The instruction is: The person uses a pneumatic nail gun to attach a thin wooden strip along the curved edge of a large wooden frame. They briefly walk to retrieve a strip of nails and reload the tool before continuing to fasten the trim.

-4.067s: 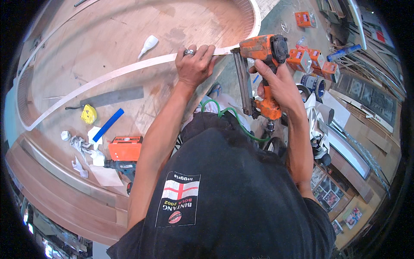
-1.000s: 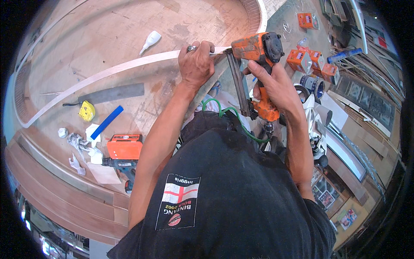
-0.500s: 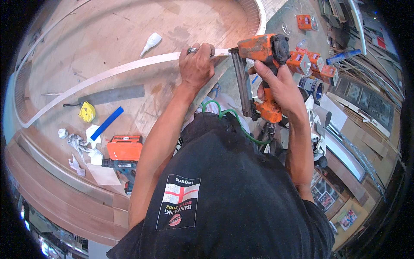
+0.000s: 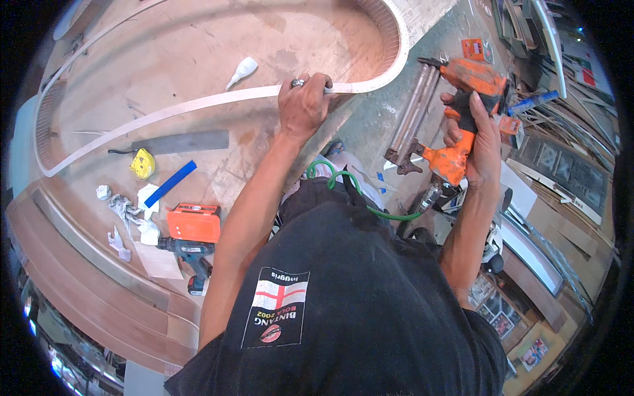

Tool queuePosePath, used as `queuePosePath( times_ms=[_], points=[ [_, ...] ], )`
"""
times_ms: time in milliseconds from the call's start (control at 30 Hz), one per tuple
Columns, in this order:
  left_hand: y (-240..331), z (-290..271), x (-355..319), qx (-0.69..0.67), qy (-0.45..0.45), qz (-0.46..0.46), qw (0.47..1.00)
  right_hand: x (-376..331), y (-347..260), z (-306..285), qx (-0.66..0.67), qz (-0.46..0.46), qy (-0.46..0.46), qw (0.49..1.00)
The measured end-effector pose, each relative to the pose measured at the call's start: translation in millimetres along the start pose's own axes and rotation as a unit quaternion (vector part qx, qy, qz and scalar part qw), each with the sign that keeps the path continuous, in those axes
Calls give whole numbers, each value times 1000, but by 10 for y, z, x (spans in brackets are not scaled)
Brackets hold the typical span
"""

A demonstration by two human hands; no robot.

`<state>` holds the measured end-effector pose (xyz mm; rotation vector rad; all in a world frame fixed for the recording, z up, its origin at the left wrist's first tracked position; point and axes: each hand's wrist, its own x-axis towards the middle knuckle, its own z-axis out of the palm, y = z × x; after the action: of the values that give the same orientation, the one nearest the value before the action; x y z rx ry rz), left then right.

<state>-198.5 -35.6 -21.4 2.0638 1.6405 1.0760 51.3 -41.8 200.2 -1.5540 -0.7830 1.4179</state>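
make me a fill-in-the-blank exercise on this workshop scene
1. The right hand holds an orange nail gun whose hose is ____.
2. The left hand, on the curved frame, wears a metal ____.
3. The tape measure is ____.
4. The bottle is ____.

Missing words: green; ring; yellow; white

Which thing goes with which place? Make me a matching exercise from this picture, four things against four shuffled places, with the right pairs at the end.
Things
1. orange nail gun
2. pale curved frame
3. white squeeze bottle
4. cordless drill

Places
A. beside the orange case
B. under the fingers of the left hand
C. in the right hand
D. on the inner side of the frame

Right pairs: 1-C, 2-B, 3-D, 4-A.
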Motion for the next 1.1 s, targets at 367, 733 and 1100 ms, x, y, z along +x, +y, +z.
queuePosePath(
  times_ms=[367,733,1100],
  points=[
    [96,40,35,73,-27,1,997,-222,697,-1110,127,-2,130,983],
    [291,-83,278,145,-195,-53,969,-151,1149,-2205,223,10,159,962],
    [163,-77,272,75,-156,-33,984,-297,1303,-2616,255,44,141,955]
  ],
)
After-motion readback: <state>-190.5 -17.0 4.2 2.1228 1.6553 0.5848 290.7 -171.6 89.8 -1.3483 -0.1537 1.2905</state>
